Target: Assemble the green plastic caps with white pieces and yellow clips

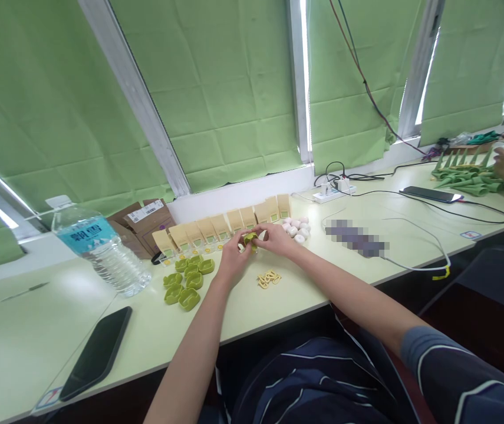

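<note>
- The left hand [234,252] and the right hand [277,239] were both narrowed, their fingertips pinching one green piece [250,237] above the bench [298,288], between its far and near edges. The fingers hid much of it, so a flaw underneath could have gone unnoticed.
- Uneven pressure from the two sides could have made that piece spring loose and tumble toward the near edge.
- Upright cards [198,234] lined the far edge close behind the fingers; an outward push could have toppled them. Whether any fingertip touched them could not be told.
- Small yellow pieces [269,279] lay loose nearer the near edge, between the forearms; a dragging right wrist could have swept some off.
- White rounds [299,228] sat just beyond the right hand, where its knuckles could have bumped them.
- Other green pieces [194,280] lay beside the left forearm, and a sideways swing could have scattered them.
</note>
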The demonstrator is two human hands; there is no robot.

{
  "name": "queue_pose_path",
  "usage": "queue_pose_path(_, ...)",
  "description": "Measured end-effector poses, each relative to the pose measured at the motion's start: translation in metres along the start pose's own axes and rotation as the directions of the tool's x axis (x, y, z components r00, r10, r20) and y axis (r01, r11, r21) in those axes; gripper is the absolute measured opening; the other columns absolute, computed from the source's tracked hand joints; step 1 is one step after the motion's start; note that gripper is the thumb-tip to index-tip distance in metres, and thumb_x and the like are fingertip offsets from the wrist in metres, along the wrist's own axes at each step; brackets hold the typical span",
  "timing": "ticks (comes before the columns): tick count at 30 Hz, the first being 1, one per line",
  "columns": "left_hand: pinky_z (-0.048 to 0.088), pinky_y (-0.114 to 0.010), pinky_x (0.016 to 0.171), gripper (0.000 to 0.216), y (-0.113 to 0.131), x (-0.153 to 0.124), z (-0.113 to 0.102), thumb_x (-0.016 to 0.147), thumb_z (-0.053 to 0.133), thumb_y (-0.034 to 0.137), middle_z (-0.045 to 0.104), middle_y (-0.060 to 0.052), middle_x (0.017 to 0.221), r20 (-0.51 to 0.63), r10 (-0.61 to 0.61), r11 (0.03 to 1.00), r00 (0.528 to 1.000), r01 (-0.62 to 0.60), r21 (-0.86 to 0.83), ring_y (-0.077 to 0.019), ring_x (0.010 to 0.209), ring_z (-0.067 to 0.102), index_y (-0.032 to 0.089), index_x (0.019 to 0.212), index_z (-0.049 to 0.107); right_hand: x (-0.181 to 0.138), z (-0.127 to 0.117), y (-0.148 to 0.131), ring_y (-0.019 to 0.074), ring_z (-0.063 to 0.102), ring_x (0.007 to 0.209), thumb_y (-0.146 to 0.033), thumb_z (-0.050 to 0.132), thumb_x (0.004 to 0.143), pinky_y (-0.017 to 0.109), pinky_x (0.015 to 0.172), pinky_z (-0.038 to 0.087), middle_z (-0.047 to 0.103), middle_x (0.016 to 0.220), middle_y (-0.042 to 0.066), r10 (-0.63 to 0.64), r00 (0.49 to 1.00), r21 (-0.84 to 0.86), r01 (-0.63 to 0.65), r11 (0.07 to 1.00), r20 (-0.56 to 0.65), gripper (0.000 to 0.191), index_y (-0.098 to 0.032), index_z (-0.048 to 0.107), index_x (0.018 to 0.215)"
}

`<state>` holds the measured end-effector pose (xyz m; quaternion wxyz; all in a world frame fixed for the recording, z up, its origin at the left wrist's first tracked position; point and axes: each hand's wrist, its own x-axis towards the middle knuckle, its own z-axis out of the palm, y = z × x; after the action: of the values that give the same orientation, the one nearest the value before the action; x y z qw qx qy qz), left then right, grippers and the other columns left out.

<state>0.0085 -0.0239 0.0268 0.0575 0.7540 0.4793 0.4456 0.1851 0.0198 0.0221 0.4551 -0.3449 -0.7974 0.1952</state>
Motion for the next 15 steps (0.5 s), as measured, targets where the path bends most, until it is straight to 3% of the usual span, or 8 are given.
queue_pose_path(15, 0.043, -0.025, 0.066, 0.030, -0.0050, 0.0003, 0.0013, 0.082, 0.058, 0.020, 0.067, 0.000, 0.084, 0.016, 0.013, 1.000, 1.000, -0.012, -0.016, -0.0127, 0.069, 0.055, 0.023, 0.111, 0.064, -0.0003, 0.0026, 0.0008, 0.0101, 0.060, 0.065, -0.017, 0.069, 0.078, 0.023, 0.067, 0.045, 0.074, 0.096, 0.002, -0.022, 0.999, -0.020, 0.022, 1.000, 0.029, 0.034, -0.021, 0.072, 0.112)
